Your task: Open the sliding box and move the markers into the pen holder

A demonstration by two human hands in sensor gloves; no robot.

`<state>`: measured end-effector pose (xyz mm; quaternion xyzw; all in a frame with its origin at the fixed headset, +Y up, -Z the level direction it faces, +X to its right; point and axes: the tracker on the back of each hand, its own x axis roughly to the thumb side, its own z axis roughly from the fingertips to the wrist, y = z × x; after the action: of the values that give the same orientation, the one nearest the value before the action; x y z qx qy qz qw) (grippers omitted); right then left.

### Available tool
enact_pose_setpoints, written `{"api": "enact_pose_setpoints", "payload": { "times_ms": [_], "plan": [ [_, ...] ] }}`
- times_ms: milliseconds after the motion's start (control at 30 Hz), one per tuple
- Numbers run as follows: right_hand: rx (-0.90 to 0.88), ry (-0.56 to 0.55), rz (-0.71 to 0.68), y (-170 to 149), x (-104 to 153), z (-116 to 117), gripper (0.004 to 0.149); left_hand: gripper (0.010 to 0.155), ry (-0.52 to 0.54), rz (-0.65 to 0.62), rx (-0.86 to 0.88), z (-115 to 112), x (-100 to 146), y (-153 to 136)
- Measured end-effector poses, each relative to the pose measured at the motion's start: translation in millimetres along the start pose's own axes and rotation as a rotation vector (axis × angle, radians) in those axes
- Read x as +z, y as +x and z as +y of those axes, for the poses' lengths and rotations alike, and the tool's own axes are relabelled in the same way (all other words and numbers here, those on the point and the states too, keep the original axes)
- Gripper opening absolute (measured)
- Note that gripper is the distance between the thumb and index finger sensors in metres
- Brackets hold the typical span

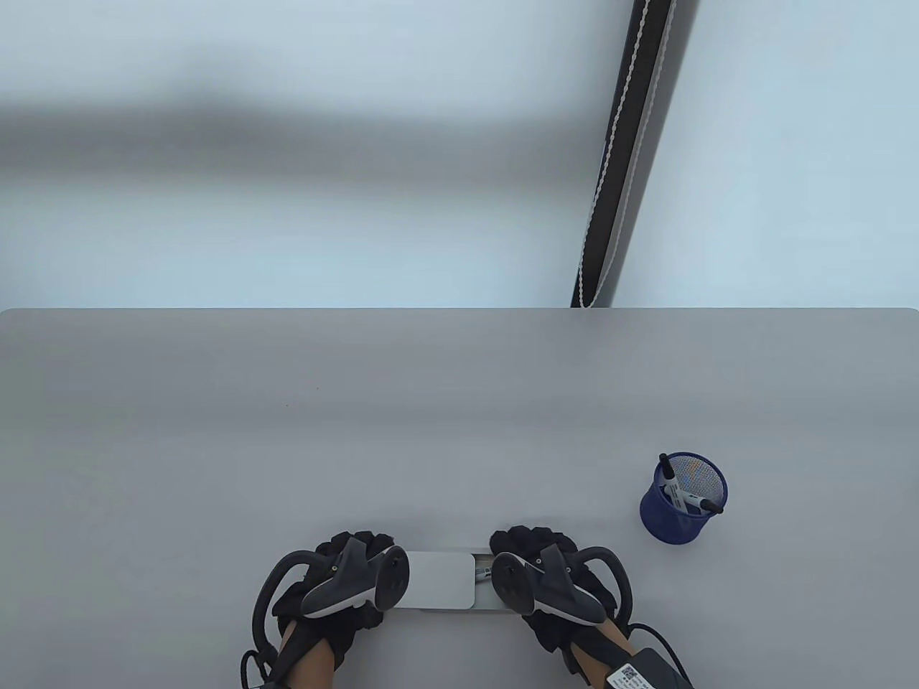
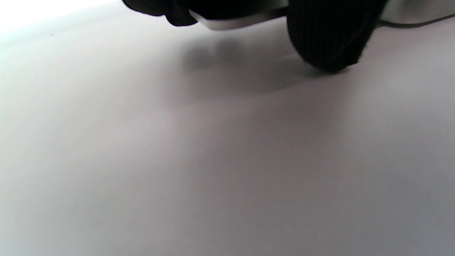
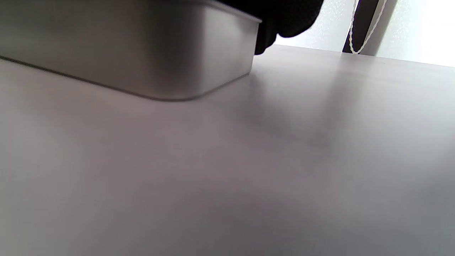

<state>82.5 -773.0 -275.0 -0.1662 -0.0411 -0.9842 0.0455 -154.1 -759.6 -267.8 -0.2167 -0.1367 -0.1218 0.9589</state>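
A flat grey sliding box [image 1: 438,580] lies near the table's front edge between my two hands. Its lid is slid a little to the left, and a narrow opening at the right end shows part of a marker [image 1: 481,572] inside. My left hand [image 1: 362,549] holds the box's left end, its gloved fingers [image 2: 327,39] curled over the lid's edge [image 2: 231,23]. My right hand [image 1: 520,547] grips the right end, with a gloved fingertip [image 3: 284,19] over the box's corner [image 3: 170,53]. A blue mesh pen holder [image 1: 682,502] stands to the right with two markers [image 1: 686,495] in it.
The grey table [image 1: 359,430] stretches away behind the box. Its far edge meets a pale wall, where a dark post with a beaded cord [image 1: 617,179] stands at the back right. A cable [image 1: 646,631] trails from my right wrist.
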Motion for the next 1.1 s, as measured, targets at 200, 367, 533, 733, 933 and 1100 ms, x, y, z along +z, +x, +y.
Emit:
{"api": "enact_pose_setpoints", "payload": {
  "times_ms": [200,367,533,733,933,1100],
  "plan": [
    [0.027,0.008,0.020,1.3,-4.9,-0.2,0.069,0.079,0.002,0.001,0.001,-0.1,0.0,0.3],
    [0.052,0.012,0.027,3.4,-8.4,-0.8,0.070,0.079,0.004,0.001,0.001,-0.3,-0.1,0.5],
    [0.069,0.010,0.028,4.3,-8.8,-2.7,0.070,0.079,0.004,0.002,0.000,-0.3,0.0,0.5],
    [0.104,0.008,0.010,5.4,-9.4,-4.7,0.079,0.079,0.003,0.001,0.001,-0.3,-0.2,0.6],
    [0.156,0.009,-0.017,7.6,-8.6,-5.8,0.084,0.079,0.004,0.001,0.004,-0.4,-0.3,0.5],
    [0.186,0.003,-0.031,8.2,-7.8,-6.1,0.088,0.079,0.005,0.001,0.007,-0.6,-0.2,0.5]
  ]
}}
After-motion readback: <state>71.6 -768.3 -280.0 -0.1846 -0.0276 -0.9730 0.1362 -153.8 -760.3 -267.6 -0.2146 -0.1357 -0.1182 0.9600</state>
